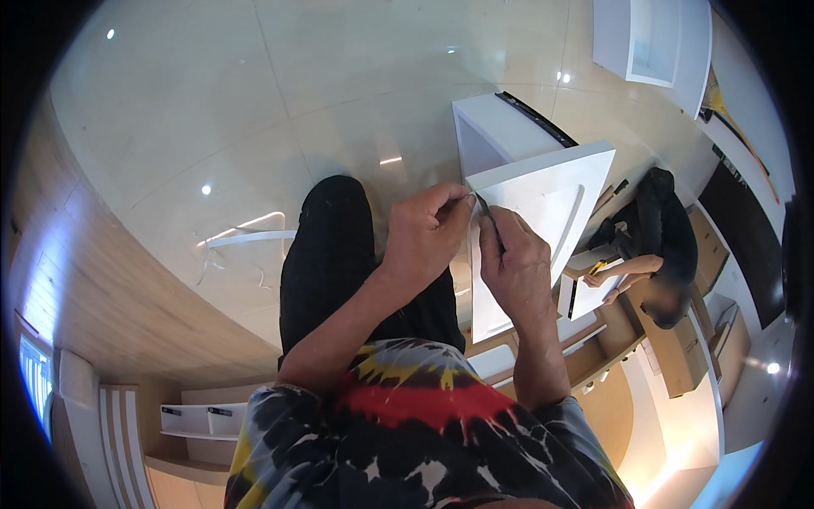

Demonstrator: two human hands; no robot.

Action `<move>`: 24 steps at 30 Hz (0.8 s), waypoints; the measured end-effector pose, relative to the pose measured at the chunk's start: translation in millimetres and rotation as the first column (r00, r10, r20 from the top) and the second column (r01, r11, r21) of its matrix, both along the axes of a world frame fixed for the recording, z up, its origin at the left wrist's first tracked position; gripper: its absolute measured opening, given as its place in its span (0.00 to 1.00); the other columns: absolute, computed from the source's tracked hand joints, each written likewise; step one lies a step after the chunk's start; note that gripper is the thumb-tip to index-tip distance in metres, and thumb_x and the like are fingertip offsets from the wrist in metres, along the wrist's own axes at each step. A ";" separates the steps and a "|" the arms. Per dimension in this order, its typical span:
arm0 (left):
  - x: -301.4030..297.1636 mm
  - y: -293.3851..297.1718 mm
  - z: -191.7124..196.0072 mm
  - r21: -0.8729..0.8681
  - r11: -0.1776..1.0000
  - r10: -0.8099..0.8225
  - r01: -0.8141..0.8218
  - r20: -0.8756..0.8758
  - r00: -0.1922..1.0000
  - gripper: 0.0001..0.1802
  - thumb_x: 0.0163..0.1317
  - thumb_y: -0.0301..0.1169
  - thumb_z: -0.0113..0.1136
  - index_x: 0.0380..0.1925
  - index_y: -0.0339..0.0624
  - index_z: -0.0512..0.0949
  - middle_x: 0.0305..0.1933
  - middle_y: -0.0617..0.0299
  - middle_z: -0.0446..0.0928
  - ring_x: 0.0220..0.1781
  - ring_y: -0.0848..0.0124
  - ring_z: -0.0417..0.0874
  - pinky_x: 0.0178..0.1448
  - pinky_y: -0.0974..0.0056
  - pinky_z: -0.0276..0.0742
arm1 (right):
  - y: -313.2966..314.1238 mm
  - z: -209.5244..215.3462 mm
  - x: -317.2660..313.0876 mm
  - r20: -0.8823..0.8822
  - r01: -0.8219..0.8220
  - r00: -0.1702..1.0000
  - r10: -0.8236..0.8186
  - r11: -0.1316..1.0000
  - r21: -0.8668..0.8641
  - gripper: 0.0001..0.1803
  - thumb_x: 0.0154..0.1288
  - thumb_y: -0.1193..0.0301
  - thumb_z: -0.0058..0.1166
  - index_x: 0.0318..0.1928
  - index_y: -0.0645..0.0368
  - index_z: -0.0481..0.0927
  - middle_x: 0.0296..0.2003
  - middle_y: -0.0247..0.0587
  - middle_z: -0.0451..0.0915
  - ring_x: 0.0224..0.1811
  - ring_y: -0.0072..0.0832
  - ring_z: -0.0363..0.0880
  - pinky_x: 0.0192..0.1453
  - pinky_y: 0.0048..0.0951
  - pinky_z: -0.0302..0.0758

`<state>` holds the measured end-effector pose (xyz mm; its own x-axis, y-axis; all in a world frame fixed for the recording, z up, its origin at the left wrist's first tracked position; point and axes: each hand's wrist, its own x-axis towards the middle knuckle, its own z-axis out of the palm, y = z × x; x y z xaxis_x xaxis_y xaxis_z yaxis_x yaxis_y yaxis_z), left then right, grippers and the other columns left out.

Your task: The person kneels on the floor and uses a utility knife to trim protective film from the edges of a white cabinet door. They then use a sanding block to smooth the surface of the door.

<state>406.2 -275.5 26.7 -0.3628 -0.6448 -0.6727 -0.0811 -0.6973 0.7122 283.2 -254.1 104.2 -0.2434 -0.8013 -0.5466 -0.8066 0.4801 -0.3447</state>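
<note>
head | left hand [424, 233], right hand [513, 263] pinch white panel [543, 212] edge

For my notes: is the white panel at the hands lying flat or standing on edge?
Standing on edge, tilted. The white panel rises beside the knee; the left hand pinches its edge.

Both hands meet at the near-left edge of a white panel [543, 212] with a recessed curved groove, tilted against a white open box unit [492, 127] just beyond it. The left hand [424, 231] pinches the panel's edge with fingertips. The right hand [513, 267] grips a thin dark tool [483, 205] whose tip touches the same edge, just beside the left fingertips. Far right, 1 other person in dark clothes [666, 246] bends over flat cardboard boxes [687, 356]. Glossy pale floor tiles [254, 102] stretch to the far left.
</note>
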 end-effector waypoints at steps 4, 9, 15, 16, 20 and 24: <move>-0.1 0.6 -0.2 0.027 0.999 0.024 -0.024 -0.022 0.999 0.06 0.67 0.25 0.64 0.38 0.31 0.83 0.26 0.65 0.81 0.29 0.86 0.76 0.31 0.75 0.73 | -0.6 -0.9 0.6 -0.016 -0.017 1.000 0.017 1.000 -0.013 0.05 0.68 0.75 0.55 0.41 0.64 0.78 0.29 0.52 0.81 0.28 0.48 0.83 0.29 0.42 0.78; 0.9 1.0 -2.8 0.007 1.000 0.020 -0.020 -0.024 1.000 0.06 0.66 0.24 0.64 0.38 0.31 0.83 0.27 0.65 0.82 0.29 0.86 0.78 0.31 0.75 0.73 | -1.6 0.3 3.8 -0.045 -0.042 0.998 0.042 0.999 0.005 0.06 0.67 0.75 0.56 0.43 0.64 0.79 0.30 0.50 0.82 0.28 0.47 0.83 0.30 0.40 0.79; 0.1 1.9 -3.5 -0.013 0.999 0.033 -0.033 -0.016 0.999 0.05 0.64 0.22 0.65 0.38 0.31 0.83 0.29 0.64 0.83 0.31 0.85 0.79 0.34 0.75 0.76 | 4.3 -1.7 3.1 -0.074 -0.056 0.996 0.057 0.998 0.009 0.08 0.65 0.76 0.57 0.44 0.63 0.79 0.31 0.48 0.82 0.30 0.45 0.84 0.31 0.38 0.80; 0.2 2.4 -4.1 -0.022 0.999 0.034 -0.034 -0.019 0.999 0.05 0.64 0.22 0.65 0.38 0.31 0.83 0.29 0.64 0.83 0.31 0.85 0.79 0.34 0.75 0.76 | 5.3 -2.9 2.8 -0.073 -0.057 0.996 0.057 0.998 0.006 0.09 0.65 0.76 0.57 0.45 0.63 0.80 0.31 0.48 0.82 0.30 0.45 0.84 0.31 0.38 0.80; 0.9 7.3 -10.1 -0.003 0.999 0.039 -0.040 -0.069 0.997 0.05 0.65 0.21 0.64 0.39 0.30 0.83 0.30 0.64 0.83 0.32 0.84 0.80 0.34 0.75 0.75 | 11.7 -7.8 1.3 -0.069 -0.043 0.997 0.041 0.999 -0.031 0.09 0.63 0.77 0.59 0.44 0.63 0.80 0.32 0.48 0.82 0.30 0.44 0.84 0.32 0.38 0.80; 0.9 3.1 -8.5 0.035 0.998 0.046 -0.043 -0.095 0.994 0.04 0.66 0.21 0.63 0.39 0.30 0.83 0.30 0.65 0.82 0.31 0.83 0.79 0.34 0.76 0.75 | 15.4 -10.4 0.6 -0.051 0.009 0.999 -0.010 0.999 -0.034 0.11 0.61 0.78 0.60 0.45 0.63 0.80 0.33 0.48 0.83 0.30 0.44 0.85 0.32 0.37 0.81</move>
<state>407.1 -272.4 18.2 -0.3980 -0.6398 -0.6574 0.0183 -0.7220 0.6916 283.8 -238.6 93.8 -0.2780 -0.8165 -0.5060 -0.8190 0.4768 -0.3194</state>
